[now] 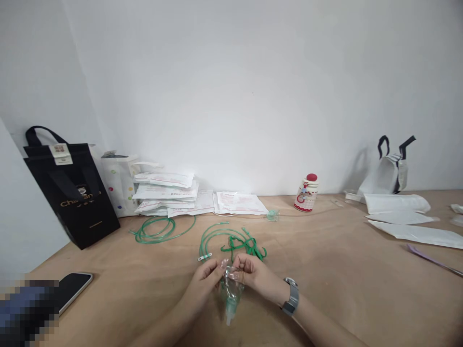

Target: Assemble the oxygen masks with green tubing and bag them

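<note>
A clear oxygen mask point(233, 288) with a pale green connector point(230, 306) at its lower end is between my hands, near the table's front. My left hand point(211, 275) pinches the mask's upper edge from the left. From the right, my right hand point(251, 272) has thumb and fingers closed on the same upper part. Fingers cover the exact spot they grip. Just beyond my hands lies a tangled green strap point(249, 247). Left of the strap, curved green tubing point(207, 236) rests on the table with a small white clip point(205, 257) across it.
Coiled green tubing point(155, 230) lies before stacked white packets point(164, 193). A black bag point(74, 193) and a phone point(74, 289) are left. A patterned bottle point(306, 193) stands by the wall. Flat white wrappers point(415, 233), a purple-handled tool point(430, 258) and a white bag point(383, 176) are right.
</note>
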Tool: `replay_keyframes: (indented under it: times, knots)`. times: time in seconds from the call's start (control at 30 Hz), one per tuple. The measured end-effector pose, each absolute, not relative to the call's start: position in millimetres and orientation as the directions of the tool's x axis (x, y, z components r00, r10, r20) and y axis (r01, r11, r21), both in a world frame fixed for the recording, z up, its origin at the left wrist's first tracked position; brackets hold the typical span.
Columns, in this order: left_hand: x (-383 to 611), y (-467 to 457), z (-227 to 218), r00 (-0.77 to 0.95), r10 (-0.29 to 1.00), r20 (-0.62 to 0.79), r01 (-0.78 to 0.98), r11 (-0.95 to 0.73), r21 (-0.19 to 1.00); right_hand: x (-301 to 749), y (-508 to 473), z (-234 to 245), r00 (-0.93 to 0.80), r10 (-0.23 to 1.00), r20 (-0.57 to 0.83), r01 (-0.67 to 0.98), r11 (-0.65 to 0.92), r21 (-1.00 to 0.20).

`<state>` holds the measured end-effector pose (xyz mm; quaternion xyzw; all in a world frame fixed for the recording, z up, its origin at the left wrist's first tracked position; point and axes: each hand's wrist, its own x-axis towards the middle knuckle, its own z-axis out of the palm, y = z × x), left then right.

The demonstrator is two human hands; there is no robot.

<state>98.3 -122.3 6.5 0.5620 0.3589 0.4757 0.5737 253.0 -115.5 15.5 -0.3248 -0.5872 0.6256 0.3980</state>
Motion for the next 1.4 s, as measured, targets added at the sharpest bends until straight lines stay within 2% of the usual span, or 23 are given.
replay_keyframes:
  times: [0.13,0.23,0.4,0.5,0.57,0.73,0.93,1.17,1.4]
  knots:
    - [94.8,-120.0,9.6,0.384,0.92,0.071,-0.089,-0.04,0.995,253.0,-116.5,14.4,-0.439,0.897,0.051,-0.061,0.027,-0.998]
    - [91.3,-119.1,12.3,0.413,0.91,0.044,-0.072,-0.016,0.997,254.2,-117.3,14.7,-0.487,0.873,0.033,-0.068,0.0,-0.998]
    - [87.1,-119.3,14.5,0.375,0.924,0.071,-0.102,-0.034,0.994,253.8,-119.5,17.5,-0.604,0.794,0.064,-0.234,-0.1,-0.967]
    - [85.5,-119.4,16.8,0.34,0.937,0.084,-0.099,-0.053,0.994,252.1,-119.7,17.4,-0.545,0.83,0.114,-0.361,-0.11,-0.926]
    - [85.1,-119.4,18.4,0.322,0.943,0.083,-0.096,-0.055,0.994,251.3,-119.1,16.3,-0.515,0.85,0.115,-0.384,-0.108,-0.917]
    - [86.0,-119.1,18.3,0.303,0.949,0.085,-0.088,-0.061,0.994,252.1,-118.3,14.6,-0.501,0.859,0.111,-0.346,-0.081,-0.935]
    - [88.8,-120.2,17.1,0.289,0.951,0.105,-0.078,-0.086,0.993,254.0,-118.1,13.5,-0.484,0.871,0.088,-0.169,0.005,-0.986]
    - [90.0,-123.0,24.4,0.256,0.958,0.125,-0.105,-0.101,0.989,251.4,-118.8,13.1,-0.449,0.888,0.099,-0.26,-0.023,-0.965]
    - [91.0,-122.3,15.7,0.332,0.936,0.116,-0.159,-0.065,0.985,245.0,-123.7,14.0,-0.396,0.914,0.086,-0.366,-0.071,-0.928]
